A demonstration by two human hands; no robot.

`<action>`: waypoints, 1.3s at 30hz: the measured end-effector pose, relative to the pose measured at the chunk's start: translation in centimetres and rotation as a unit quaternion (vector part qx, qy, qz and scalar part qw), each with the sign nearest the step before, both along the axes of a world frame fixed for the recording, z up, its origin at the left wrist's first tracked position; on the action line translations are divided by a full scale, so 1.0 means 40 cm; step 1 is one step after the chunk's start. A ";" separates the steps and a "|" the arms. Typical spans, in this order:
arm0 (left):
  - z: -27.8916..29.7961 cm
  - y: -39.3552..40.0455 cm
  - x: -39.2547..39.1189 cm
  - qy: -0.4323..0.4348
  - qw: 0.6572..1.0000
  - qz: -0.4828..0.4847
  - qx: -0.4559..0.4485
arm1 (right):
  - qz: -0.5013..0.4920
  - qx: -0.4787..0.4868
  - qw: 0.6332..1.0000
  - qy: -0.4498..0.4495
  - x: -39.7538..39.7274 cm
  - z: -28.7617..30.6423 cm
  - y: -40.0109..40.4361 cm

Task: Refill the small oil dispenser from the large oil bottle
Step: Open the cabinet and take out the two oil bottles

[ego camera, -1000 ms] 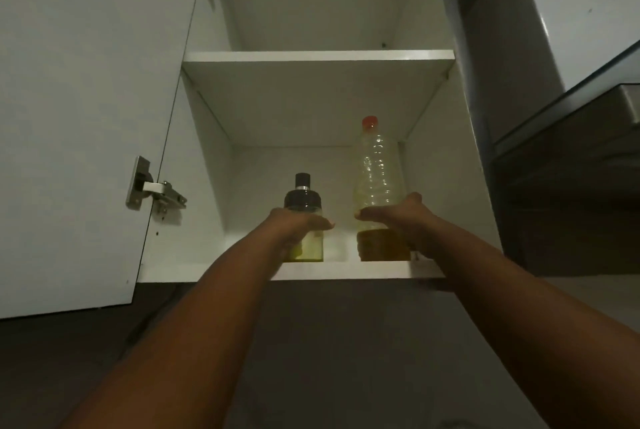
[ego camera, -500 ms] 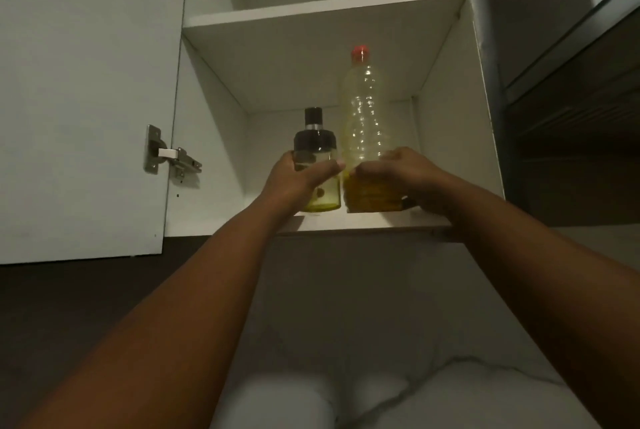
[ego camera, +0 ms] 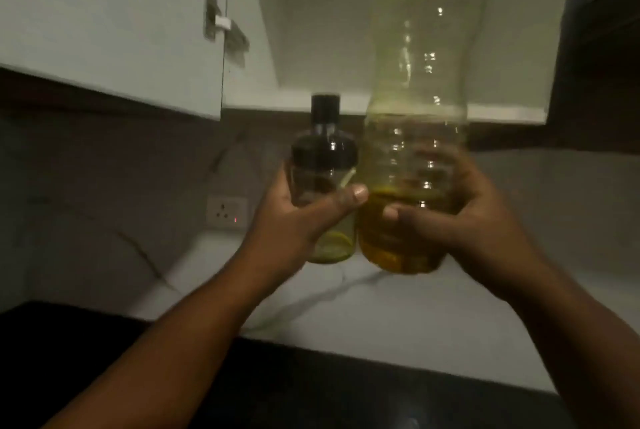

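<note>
No readable text, label or number on anything.

Both off the cupboard shelf (ego camera: pixel 502 114) now: left hand (ego camera: pixel 294 217) carries small dispenser (ego camera: pixel 323 182), right hand (ego camera: pixel 464 217) large bottle (ego camera: pixel 412 137), held below it, touching.

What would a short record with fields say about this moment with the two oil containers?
left hand: grips small oil dispenser, black cap on, thin layer of oil at the bottom
right hand: grips large oil bottle, oil fills only its lower part
containers: side by side, upright, held in the air above the white counter
cupboard door: open
wall socket: behind, left of the dispenser
</note>
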State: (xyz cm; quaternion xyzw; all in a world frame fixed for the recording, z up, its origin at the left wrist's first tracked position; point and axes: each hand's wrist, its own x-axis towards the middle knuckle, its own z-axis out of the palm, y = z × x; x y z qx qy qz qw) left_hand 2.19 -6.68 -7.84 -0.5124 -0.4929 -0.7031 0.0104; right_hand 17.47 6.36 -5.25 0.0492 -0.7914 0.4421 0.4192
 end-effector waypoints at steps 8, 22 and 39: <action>-0.471 0.005 0.013 -0.176 0.961 -0.049 -0.209 | -0.041 -0.189 0.968 -0.162 0.003 -0.496 0.002; -0.867 0.118 0.050 -0.245 0.903 -0.035 -0.352 | -0.115 -0.275 0.918 -0.260 0.041 -0.872 0.086; -0.935 0.151 0.079 -0.170 0.912 0.040 -0.370 | -0.156 -0.210 0.926 -0.271 0.071 -0.963 0.147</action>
